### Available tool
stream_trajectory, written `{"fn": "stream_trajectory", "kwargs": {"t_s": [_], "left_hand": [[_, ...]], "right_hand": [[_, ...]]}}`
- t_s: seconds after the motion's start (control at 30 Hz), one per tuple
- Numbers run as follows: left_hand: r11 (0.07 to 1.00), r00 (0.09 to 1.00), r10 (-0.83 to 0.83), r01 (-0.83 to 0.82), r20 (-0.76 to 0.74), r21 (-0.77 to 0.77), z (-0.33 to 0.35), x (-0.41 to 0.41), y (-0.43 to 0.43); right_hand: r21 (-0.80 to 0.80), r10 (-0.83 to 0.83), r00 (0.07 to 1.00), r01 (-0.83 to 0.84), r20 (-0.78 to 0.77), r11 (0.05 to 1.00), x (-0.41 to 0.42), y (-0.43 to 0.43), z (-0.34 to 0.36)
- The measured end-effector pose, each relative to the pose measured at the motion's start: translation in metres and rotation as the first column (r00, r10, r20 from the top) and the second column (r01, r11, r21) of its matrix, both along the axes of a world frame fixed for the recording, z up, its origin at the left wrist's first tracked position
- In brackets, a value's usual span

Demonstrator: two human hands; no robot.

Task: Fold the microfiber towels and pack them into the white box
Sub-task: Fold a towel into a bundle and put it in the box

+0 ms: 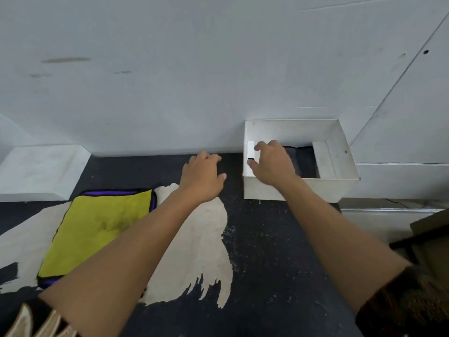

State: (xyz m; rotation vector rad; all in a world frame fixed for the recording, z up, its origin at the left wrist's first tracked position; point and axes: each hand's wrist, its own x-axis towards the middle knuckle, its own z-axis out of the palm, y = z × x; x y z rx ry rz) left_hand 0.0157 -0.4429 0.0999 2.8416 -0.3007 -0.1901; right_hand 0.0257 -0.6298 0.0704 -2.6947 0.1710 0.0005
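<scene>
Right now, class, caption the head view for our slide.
Right hand reaches into the white box, left hand beside it, folded yellow towel lying on the table.

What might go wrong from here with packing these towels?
The dark towel in the white box covers much of its floor, so the yellow towel on the table may not fit unless folded small. The right hand is over the box near its left wall; a bump there might shove the box along.
</scene>
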Motion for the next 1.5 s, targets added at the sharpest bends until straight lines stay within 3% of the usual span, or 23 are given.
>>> {"fn": "stream_trajectory", "kwargs": {"t_s": [0.1, 0.2, 0.53, 0.73, 0.83, 0.97, 1.23, 1.5], "left_hand": [[0.999, 0.999, 0.048, -0.048, -0.001, 0.022, -0.01, -0.01, 0.052], [0.995, 0.995, 0.095, -0.094, -0.042, 0.033, -0.029, -0.022, 0.113], [0.949, 0.939, 0.307, -0.29, -0.154, 0.12, -0.088, -0.05, 0.325], [0.894, 0.842, 0.446, -0.405, -0.303, 0.191, -0.114, -0.072, 0.421], [0.925, 0.835, 0.38, -0.334, -0.398, 0.182, -0.126, -0.083, 0.443], [0.954, 0.875, 0.28, -0.207, -0.394, 0.218, -0.141, -0.094, 0.454], [0.904, 0.864, 0.428, -0.416, -0.265, 0.102, -0.153, -0.086, 0.452], [0.823, 0.774, 0.553, -0.564, -0.309, 0.059, -0.152, -0.075, 0.447]], "right_hand": [[0.048, -0.012, 0.981, 0.002, 0.193, 0.999, -0.03, 0.056, 0.001], [0.147, -0.027, 0.971, -0.009, 0.236, 0.989, -0.056, 0.112, -0.008], [0.18, 0.003, 0.999, 0.007, -0.054, 0.984, -0.089, 0.299, -0.076], [0.037, 0.088, 0.962, -0.081, -0.259, 0.996, -0.101, 0.38, -0.106], [-0.074, 0.112, 0.916, -0.152, -0.385, 0.986, -0.111, 0.399, -0.121], [-0.188, 0.1, 0.934, -0.173, -0.343, 0.967, -0.119, 0.409, -0.131], [-0.155, 0.05, 0.949, -0.103, -0.312, 0.983, -0.125, 0.409, -0.138], [-0.096, -0.188, 0.927, 0.166, -0.325, 0.981, -0.135, 0.424, -0.13]]}}
